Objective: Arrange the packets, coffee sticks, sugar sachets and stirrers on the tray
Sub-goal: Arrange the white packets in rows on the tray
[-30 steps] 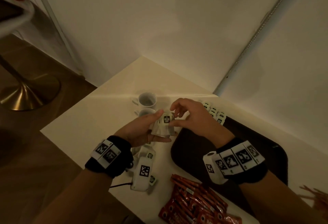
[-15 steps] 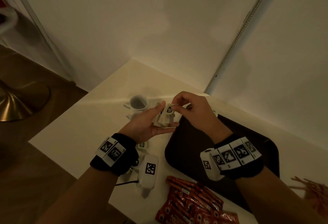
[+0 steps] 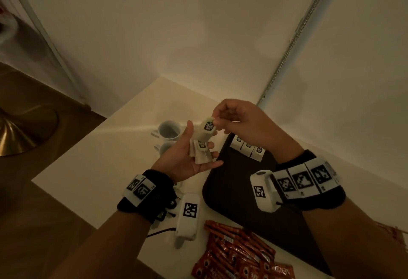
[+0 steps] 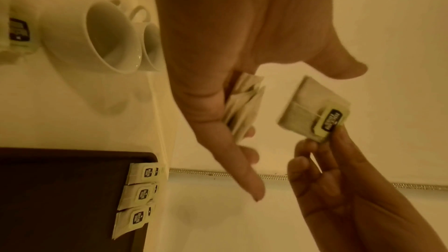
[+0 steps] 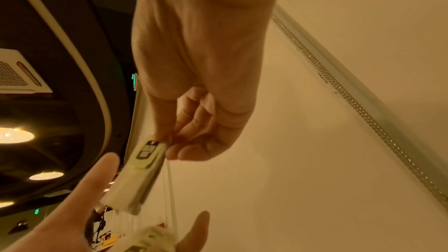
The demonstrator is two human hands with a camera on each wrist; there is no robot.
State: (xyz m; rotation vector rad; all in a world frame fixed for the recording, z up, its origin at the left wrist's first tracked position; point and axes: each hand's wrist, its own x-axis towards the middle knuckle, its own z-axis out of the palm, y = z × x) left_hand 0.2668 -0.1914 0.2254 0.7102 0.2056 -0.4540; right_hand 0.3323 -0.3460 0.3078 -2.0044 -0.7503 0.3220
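Observation:
My left hand lies palm up over the table's edge and cups a small stack of pale tea packets, also seen in the left wrist view. Just above the stack my right hand pinches one packet by its labelled end; the packet hangs free of the stack. Below and to the right lies the dark tray. Three packets lie side by side at its far left corner. Red coffee sticks are heaped on the table near me.
Two white cups stand on the table left of my hands. One more packet lies beyond them. A white tagged device with a cable lies by my left wrist. Reddish stirrers lie at the right edge. Walls close the corner behind.
My right hand has drawn one packet up and off the stack in my left palm. Both hands have risen a little, and the three packets on the tray have come into view.

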